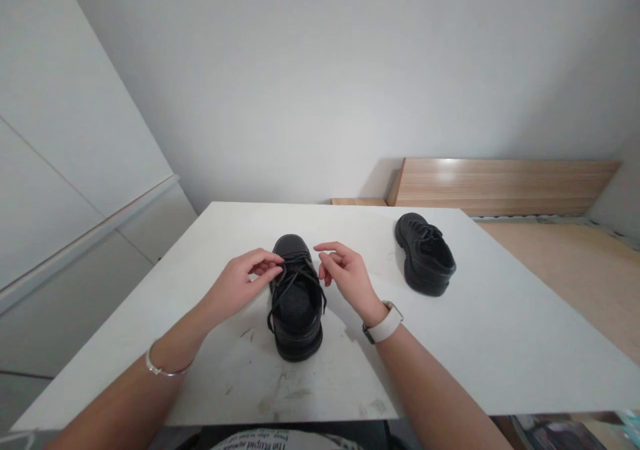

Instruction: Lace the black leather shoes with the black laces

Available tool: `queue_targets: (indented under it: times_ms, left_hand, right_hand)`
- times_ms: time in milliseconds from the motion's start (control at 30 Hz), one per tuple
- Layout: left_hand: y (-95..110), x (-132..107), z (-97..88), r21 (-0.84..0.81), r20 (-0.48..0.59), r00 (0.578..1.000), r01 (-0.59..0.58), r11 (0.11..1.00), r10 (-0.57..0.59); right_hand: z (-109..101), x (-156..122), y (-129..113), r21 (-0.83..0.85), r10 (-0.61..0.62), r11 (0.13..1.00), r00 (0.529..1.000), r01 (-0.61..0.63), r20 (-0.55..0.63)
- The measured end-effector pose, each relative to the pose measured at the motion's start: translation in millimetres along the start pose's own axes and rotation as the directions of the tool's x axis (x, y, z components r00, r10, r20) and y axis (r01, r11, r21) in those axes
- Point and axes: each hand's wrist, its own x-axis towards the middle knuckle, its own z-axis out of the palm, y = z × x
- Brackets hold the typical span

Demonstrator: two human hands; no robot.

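Observation:
A black lace-up shoe point(296, 340) stands upright in front of me, its toe pointing away and its heel towards me. Its black shoelace point(296, 271) crosses over the opening, with loose ends hanging at both sides. My left hand point(245, 278) is at the shoe's left side, thumb and forefinger closed on the shoelace near the eyelets. Just off the right side of the shoe, my right hand point(345, 270) hovers with its forefinger stretched out and thumb apart, holding nothing I can see. A second black shoe point(427, 257), its laces tied, rests farther back on the right.
Both shoes stand on a white table point(240, 383) with dark scuffs near its front edge. Behind it is a pale wall point(310, 90). A wooden headboard point(500, 183) and a bare tan mattress or bed board point(560, 263) lie to the right. White cabinet panels point(65, 190) flank the left.

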Motion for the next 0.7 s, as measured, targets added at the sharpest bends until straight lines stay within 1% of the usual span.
queue_targets:
  times_ms: [100,200,267,400,500,567,600,633,700]
  left_hand:
    - [-2,0,2.3,-0.025,-0.032,0.999,-0.004,1.000,0.003]
    - [-1,0,4.2,-0.051,-0.045,0.999,0.006,0.999,-0.009]
    - [0,1,6.0,-0.025,-0.059,0.998,-0.008,1.000,0.007]
    - [5,0,10.2,0.096,-0.111,0.990,-0.078,0.992,0.089]
    - [9,-1,11.7,0.135,-0.133,0.987,-0.072,0.988,0.091]
    - [12,-1,10.8,0.087,-0.125,0.990,-0.061,0.994,0.071]
    - [12,0,9.6,0.030,-0.111,0.992,-0.056,0.998,0.059]
    - [12,0,8.0,-0.046,-0.095,0.994,-0.048,0.998,0.043]
    - [11,0,3.5,-0.230,-0.063,0.998,-0.021,0.973,0.007]
  right_hand:
    - [2,5,10,-0.059,0.074,0.996,0.997,-0.073,0.010]
    - [5,6,15,-0.025,0.115,0.993,0.993,-0.115,0.033]
    - [8,7,16,-0.028,0.117,0.993,0.993,-0.116,0.024]
    - [15,6,16,-0.128,0.023,0.991,0.999,-0.028,-0.039]
    - [21,4,13,-0.184,-0.079,0.981,0.995,0.066,-0.066]
    - [24,3,12,-0.239,-0.169,0.960,0.983,0.147,-0.074]
    - [24,3,11,-0.259,-0.203,0.950,0.976,0.177,-0.080]
    - [23,4,10,-0.264,-0.223,0.945,0.971,0.193,-0.089]
    - [20,6,8,-0.222,-0.219,0.956,0.970,0.192,-0.103]
